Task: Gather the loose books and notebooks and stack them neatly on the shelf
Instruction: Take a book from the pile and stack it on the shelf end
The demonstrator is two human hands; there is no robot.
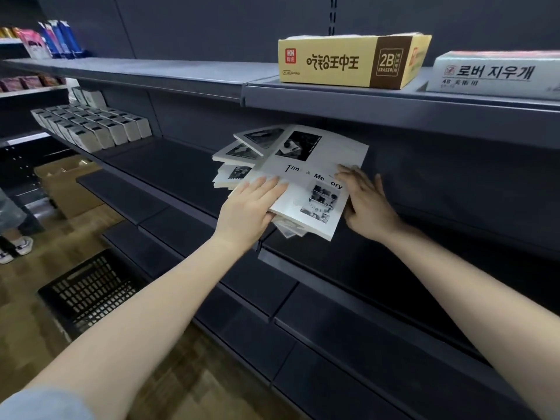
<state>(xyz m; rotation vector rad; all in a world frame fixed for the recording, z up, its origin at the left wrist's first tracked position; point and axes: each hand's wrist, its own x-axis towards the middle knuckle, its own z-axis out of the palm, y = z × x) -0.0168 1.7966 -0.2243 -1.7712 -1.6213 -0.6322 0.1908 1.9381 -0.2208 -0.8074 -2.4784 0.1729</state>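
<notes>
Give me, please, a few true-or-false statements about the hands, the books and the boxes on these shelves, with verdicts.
1. Both hands touch the top book. True: left hand, right hand.
2. The books are squared up. False: they lie fanned out, askew.
3. The yellow box sits on the shelf above the books. True.
4. The basket sits on a shelf. False: it is on the floor.
5. The white box is left of the yellow one. False: right.

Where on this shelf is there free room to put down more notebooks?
The shelf is bare between the small white boxes and the fanned notebooks, and also right of the right hand. It is crowded at the notebooks, where the left hand also rests.
</notes>
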